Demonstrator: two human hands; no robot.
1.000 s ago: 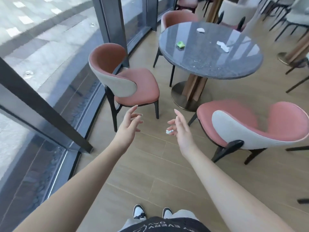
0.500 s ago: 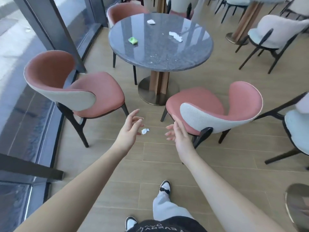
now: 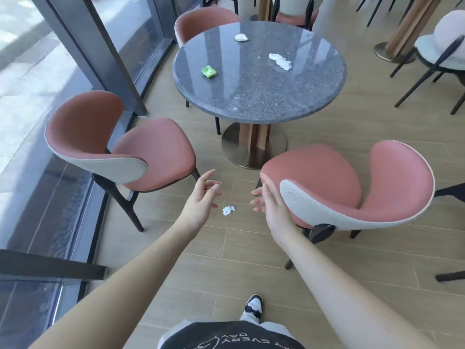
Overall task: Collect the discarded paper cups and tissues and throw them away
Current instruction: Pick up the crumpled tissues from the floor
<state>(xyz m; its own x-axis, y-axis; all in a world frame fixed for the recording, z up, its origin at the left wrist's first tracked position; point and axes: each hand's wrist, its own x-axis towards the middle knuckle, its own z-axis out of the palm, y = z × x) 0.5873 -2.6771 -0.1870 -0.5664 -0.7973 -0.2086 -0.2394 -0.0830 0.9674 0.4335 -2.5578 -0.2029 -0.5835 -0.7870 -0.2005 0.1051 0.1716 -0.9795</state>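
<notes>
A small crumpled white tissue point(image 3: 228, 210) lies on the wooden floor between my two hands. My left hand point(image 3: 201, 201) hovers just left of it with relaxed fingers and holds nothing. My right hand point(image 3: 270, 206) hangs to the tissue's right, fingers straight, also empty. On the round grey stone table point(image 3: 251, 96) ahead lie a balled white tissue point(image 3: 241, 37), a longer twisted white tissue point(image 3: 280, 61) and a green wrapper point(image 3: 208, 71). No paper cup is in view.
A pink chair point(image 3: 151, 152) stands left of the gap, another pink chair point(image 3: 339, 182) right of it, close to my right hand. A third pink chair point(image 3: 201, 23) sits behind the table. Glass wall with dark frames point(image 3: 100, 54) runs along the left. More chairs stand far right.
I have stepped closer and the view has swung right, so the table is now straight ahead. Both hands stay empty and spread, with the floor tissue now between them.
</notes>
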